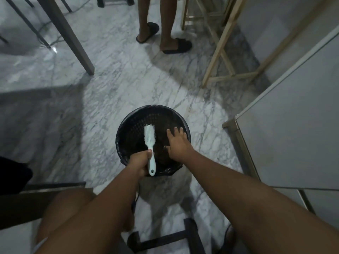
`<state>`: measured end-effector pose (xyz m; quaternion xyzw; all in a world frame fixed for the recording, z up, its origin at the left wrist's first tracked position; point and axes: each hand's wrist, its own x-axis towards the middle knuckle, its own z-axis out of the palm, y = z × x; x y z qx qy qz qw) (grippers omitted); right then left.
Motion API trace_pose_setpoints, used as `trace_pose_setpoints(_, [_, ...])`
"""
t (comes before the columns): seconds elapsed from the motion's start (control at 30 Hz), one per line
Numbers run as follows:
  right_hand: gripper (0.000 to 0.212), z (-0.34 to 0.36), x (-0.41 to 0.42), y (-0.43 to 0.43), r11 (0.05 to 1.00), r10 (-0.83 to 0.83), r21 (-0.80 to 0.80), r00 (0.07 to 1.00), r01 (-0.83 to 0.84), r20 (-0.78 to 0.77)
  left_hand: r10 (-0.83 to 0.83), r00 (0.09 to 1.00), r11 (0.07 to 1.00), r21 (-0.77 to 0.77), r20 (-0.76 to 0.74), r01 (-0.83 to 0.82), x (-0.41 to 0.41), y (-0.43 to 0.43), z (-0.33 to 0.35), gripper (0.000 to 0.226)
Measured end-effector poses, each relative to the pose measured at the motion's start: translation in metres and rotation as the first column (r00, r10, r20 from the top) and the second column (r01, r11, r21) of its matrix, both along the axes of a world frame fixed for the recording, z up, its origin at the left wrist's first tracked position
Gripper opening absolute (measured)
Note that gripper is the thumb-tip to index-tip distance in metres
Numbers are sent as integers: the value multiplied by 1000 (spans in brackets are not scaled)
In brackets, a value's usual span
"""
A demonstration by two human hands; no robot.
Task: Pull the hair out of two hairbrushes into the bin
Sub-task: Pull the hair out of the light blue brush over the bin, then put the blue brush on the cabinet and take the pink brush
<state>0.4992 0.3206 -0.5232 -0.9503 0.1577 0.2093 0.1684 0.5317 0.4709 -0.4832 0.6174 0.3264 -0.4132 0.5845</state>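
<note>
Gripping slim plastic hairbrush [149, 136]: left hand [139, 161]

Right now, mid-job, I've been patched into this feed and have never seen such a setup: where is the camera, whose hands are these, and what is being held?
There is no machine here. A person works with two bare hands, and the single picture comes from a wide-angle camera worn on their head, looking forward and down. That is why both forearms stretch in from the bottom edge.

The left hand grips the handle of a pale mint plastic hairbrush, held over a round black perforated bin. The right hand hovers over the same bin with fingers spread, holding nothing that I can make out. The bin's inside is too dark to show any hair.

The bin stands on a grey-veined white marble floor. Further off, another person stands in black slippers. No second hairbrush is in view.
</note>
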Motion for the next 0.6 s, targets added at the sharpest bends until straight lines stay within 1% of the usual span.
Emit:
trace_pose_setpoints(0.13, [77, 60, -3, -26, 998, -65, 18, 997, 64, 31, -74, 997, 997, 21, 14, 74, 10, -25, 50, 26])
trace_pose_setpoints(0.2, [74, 102, -10, -44, 993, -114, 42, 992, 112, 59, -130, 991, 991, 30, 32, 129, 13, -45, 90, 23])
trace_pose_setpoints(0.3, [73, 173, -25, -78, 980, -197, 38, 976, 194, 95, -241, 969, 970, 4, 59, 241, 14, -84, 157, 31])
trace_pose_setpoints(0.4, [71, 247, -45, -116, 958, -286, 3, 948, 288, 140, -376, 920, 924, -24, 107, 381, 7, -130, 234, 30])
trace_pose_setpoints(0.47, [71, 298, -62, -141, 935, -346, -8, 917, 354, 198, -438, 885, 891, -58, 157, 451, -2, -160, 286, 26])
trace_pose_setpoints(0.6, [73, 400, -105, -197, 880, -431, -58, 845, 471, 316, -536, 798, 805, -116, 276, 582, -20, -222, 369, 26])
